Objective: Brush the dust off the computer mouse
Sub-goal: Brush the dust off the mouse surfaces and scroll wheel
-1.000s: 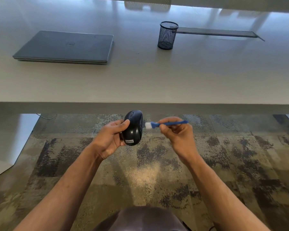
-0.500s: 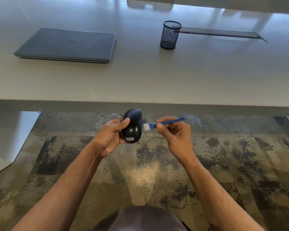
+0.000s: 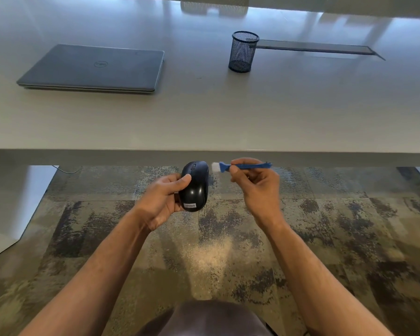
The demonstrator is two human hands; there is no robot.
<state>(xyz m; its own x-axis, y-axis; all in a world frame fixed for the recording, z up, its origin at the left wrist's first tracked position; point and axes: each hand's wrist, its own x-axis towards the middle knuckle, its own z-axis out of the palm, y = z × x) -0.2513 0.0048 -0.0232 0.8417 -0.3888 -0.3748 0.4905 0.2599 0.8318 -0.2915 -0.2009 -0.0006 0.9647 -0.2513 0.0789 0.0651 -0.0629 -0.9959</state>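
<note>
Setting: pale desk (image 3: 228, 117) across the upper view, with mottled carpet (image 3: 228, 238) below its front edge, where both hands work in mid-air.
Mouse: black computer mouse (image 3: 195, 187) held off the desk, over the carpet, top side up and label end toward the person.
Left hand: left hand (image 3: 164, 198) grips the mouse from its left side, thumb curled over the top, fingers underneath.
Right hand: right hand (image 3: 255, 184) pinches the blue handle of a small brush (image 3: 238, 166) between thumb and fingertips; the other fingers are loosely curled.
Brush tip: white bristles (image 3: 215, 165) sit just beside the mouse's front right edge; contact cannot be told.
Risk: the mouse is held from one side only, so a firm stroke could twist it loose and drop it onto the carpet.
Risk: a light pinch may let the thin brush swivel, so its bristles skim without lifting dust.
Container: black mesh pen cup (image 3: 243, 52) stands upright on the desk; nothing shows inside.
Also there: closed grey laptop (image 3: 95, 67), lying flat, well apart from the cup.
</note>
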